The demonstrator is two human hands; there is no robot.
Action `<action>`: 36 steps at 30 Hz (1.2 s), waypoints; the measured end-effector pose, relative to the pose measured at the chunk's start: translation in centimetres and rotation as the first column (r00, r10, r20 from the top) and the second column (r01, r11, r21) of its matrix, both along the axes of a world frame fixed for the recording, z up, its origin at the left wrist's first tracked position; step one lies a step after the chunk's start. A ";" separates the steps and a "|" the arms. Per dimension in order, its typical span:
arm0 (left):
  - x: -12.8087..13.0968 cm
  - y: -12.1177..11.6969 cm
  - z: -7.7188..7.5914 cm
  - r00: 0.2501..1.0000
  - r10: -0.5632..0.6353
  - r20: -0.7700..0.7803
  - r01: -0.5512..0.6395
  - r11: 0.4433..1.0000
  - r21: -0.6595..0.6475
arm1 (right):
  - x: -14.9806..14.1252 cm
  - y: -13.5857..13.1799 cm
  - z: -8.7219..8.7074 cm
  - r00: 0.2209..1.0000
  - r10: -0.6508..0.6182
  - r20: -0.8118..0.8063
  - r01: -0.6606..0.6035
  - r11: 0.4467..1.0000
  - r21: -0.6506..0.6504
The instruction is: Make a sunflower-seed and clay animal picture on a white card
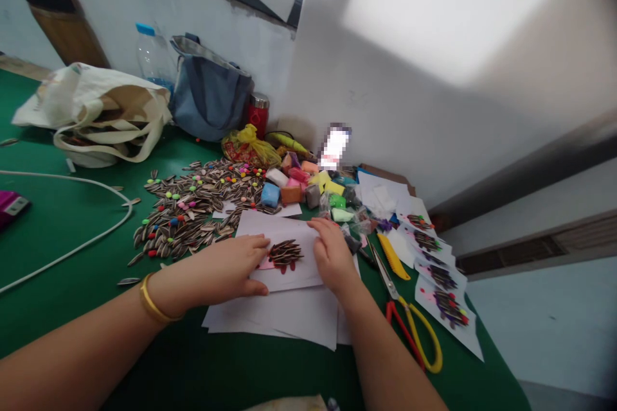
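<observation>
A white sheet of paper (289, 227) lies on a stack of other sheets (284, 314). On it, sunflower seeds (285, 252) are laid in an overlapping cluster, with dark red pieces (290, 268) at its lower edge and a pink patch by its left side. My left hand (238, 266) rests on the sheet's left part, fingers extended near the cluster and thumb apart. Along the right edge, my right hand (332, 253) lies with its fingers stretched over the paper. Neither hand visibly holds anything, and both are beside the seeds.
Loose sunflower seeds (193, 218) mixed with coloured candies spread to the left. Several clay blocks (292, 194) sit behind the paper. Scissors (398, 298) and a yellow cutter (393, 257) lie right, near finished-looking seed pictures (448, 308). Bags (209, 93), a phone (335, 146) and a cable (108, 229) are around.
</observation>
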State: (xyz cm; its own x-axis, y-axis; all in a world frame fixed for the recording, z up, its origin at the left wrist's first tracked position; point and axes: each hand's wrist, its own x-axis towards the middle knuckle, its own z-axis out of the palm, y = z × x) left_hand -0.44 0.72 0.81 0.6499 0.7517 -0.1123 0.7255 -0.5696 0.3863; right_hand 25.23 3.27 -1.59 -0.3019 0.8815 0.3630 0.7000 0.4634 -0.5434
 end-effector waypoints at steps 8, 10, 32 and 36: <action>0.6 0.6 0.4 0.994 0.039 -0.098 -0.040 0.999 -0.010 | 1.4 0.4 0.2 0.999 0.037 0.038 -0.029 0.980 -0.199; 0.6 0.7 0.5 0.993 0.053 -0.108 -0.055 0.998 -0.011 | 0.8 0.2 0.0 0.996 0.071 0.046 -0.061 0.980 -0.190; 0.8 0.8 0.7 0.990 0.084 -0.110 -0.086 0.996 -0.021 | -0.5 0.2 -1.6 0.989 0.151 -0.007 -0.150 0.975 -0.164; 0.8 0.9 0.7 0.990 0.081 -0.116 -0.084 0.996 -0.022 | -0.6 0.1 -1.5 0.989 0.151 -0.011 -0.150 0.974 -0.171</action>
